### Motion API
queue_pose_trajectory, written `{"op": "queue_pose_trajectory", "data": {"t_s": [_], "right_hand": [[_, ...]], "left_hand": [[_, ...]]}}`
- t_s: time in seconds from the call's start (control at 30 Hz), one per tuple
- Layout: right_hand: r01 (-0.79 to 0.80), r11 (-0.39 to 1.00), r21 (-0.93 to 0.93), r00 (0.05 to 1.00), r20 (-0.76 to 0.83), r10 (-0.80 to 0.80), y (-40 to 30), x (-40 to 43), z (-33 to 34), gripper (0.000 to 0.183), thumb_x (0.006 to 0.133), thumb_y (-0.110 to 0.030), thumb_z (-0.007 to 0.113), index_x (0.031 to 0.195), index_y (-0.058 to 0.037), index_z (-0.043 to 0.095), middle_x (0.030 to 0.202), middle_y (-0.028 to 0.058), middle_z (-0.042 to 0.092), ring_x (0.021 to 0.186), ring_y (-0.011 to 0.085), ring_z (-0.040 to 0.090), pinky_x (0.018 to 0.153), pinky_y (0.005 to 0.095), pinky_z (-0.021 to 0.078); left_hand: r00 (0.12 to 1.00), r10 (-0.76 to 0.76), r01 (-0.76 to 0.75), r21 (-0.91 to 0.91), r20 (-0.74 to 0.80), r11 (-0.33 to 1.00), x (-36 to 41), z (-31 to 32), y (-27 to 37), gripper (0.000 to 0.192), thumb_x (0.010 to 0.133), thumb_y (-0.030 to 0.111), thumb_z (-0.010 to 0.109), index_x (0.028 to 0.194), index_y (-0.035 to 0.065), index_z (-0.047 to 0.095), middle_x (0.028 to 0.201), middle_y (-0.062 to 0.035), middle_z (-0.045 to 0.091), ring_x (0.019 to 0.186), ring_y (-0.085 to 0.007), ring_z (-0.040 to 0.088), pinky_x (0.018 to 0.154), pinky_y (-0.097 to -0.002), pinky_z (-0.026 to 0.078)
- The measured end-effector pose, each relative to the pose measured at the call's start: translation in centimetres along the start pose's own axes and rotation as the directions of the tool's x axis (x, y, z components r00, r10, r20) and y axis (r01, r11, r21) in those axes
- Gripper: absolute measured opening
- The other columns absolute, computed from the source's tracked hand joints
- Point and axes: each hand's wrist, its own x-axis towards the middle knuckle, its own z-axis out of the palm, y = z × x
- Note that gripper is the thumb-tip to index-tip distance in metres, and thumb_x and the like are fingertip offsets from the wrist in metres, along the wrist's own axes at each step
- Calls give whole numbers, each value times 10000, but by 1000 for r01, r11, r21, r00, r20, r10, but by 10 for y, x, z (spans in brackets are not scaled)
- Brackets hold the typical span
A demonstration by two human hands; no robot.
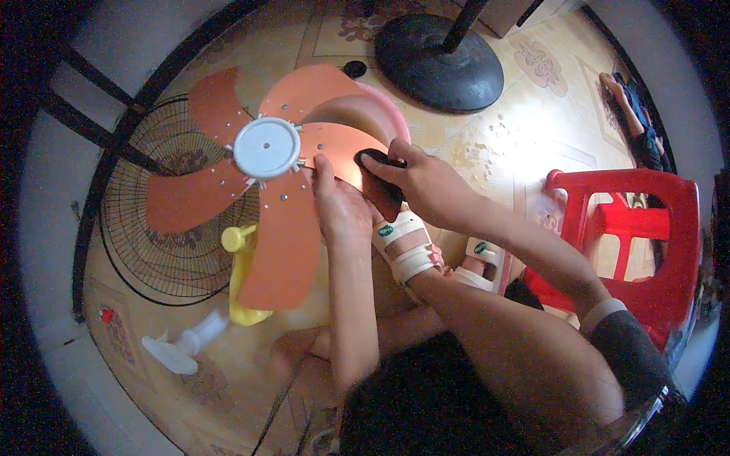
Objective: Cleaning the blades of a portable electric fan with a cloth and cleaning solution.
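Note:
An orange fan blade assembly (288, 245) with several blades and a round white hub (266, 148) is held up in front of me. My left hand (345, 208) grips the blade on the right from below, thumb on its front face. My right hand (428, 179) pinches a dark piece, seemingly a cloth (379, 162), against the outer part of that same blade. Small screws show on the blades near the hub. The fingers of my left hand are partly hidden behind the blade.
Behind the blades lie a black wire fan grille (137, 256) and a pink basin (399, 111). A yellow plastic piece (242, 310) and a white plastic part (177, 353) rest on the floor. A black round stand base (422, 77) is farther off. A red plastic chair (678, 228) stands right.

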Motion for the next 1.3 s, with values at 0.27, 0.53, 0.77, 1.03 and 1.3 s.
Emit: {"op": "queue_pose_trajectory", "data": {"t_s": [0.27,0.53,0.77,1.03,1.3], "right_hand": [[118,993,-14,992,48,-117,-9,-17,1,469,735,-56,531,1195,-151,523,917,111,495,764,279,580,680,357,490],[-49,998,-41,994,-96,44,-3,-9,-2,479,753,-31,512,1218,-148,497,910,136,486,759,299,580,671,365,489],[137,984,-116,989,-36,-142,-16,-9,-6,487,755,-52,504,1234,-137,472,956,134,466,759,303,582,659,374,493],[-85,992,-94,996,-40,81,13,26,15,510,756,-73,500,1258,-82,412,969,171,481,817,350,568,686,393,478],[-38,999,20,986,-162,40,8,21,17,508,739,-28,521,1238,-101,459,1003,183,491,850,349,570,727,389,477]], "left_hand": [[997,73,-73,15,36,997,3,-7,-1,441,911,267,423,1290,113,259,1250,-116,388,1134,-258,416,947,-445,360],[1000,14,-13,-67,5,998,-2,-1,-3,433,909,301,409,1279,129,264,1245,-128,399,1111,-294,449,903,-497,397],[999,40,-40,4,-32,999,-2,-5,1,402,913,314,404,1254,135,289,1219,-119,427,1088,-268,467,885,-465,416],[989,26,-23,23,-148,999,0,9,2,455,903,269,450,1290,120,261,1289,-113,352,1186,-242,349,1008,-426,254],[966,257,-256,59,-12,965,28,-21,-6,475,905,332,440,1266,70,278,1281,-105,339,1188,-197,329,1010,-381,232]]}}
